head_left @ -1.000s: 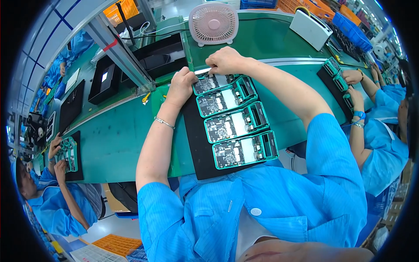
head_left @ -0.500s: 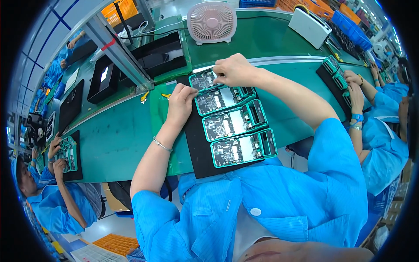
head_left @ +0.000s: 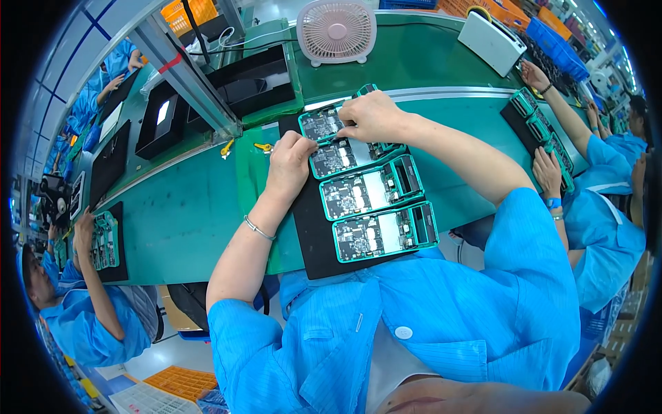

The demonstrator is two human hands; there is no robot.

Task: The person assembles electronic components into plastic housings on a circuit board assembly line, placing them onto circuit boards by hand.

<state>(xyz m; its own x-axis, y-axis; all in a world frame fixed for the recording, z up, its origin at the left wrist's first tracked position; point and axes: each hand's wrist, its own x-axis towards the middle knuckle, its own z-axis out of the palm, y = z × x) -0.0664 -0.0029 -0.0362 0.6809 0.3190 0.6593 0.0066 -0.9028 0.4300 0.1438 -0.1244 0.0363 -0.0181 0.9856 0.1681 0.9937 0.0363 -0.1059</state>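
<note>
Several green-framed device housings with exposed circuit boards lie in a column on a black mat (head_left: 312,241). At the far end, my right hand (head_left: 376,117) reaches over the farthest housing (head_left: 320,126), its fingers curled down onto the board and hiding part of it. My left hand (head_left: 289,162) is closed in a pinch at the left edge of the second housing (head_left: 334,159), close to where it meets the farthest one. Whatever is in either hand's fingertips is hidden. Nearer to me lie a third housing (head_left: 365,194) and the nearest housing (head_left: 383,234), both untouched.
A pink fan (head_left: 337,32) and a white box-shaped device (head_left: 491,43) stand beyond the metal rail. Yellow clips (head_left: 263,148) lie left of the mat. Co-workers sit on both sides; the right one touches similar housings (head_left: 541,131). A metal post (head_left: 181,76) rises at the left.
My hands have barely shifted; both stay at the two far housings. The co-worker on the right has stretched one hand away toward the white device.
</note>
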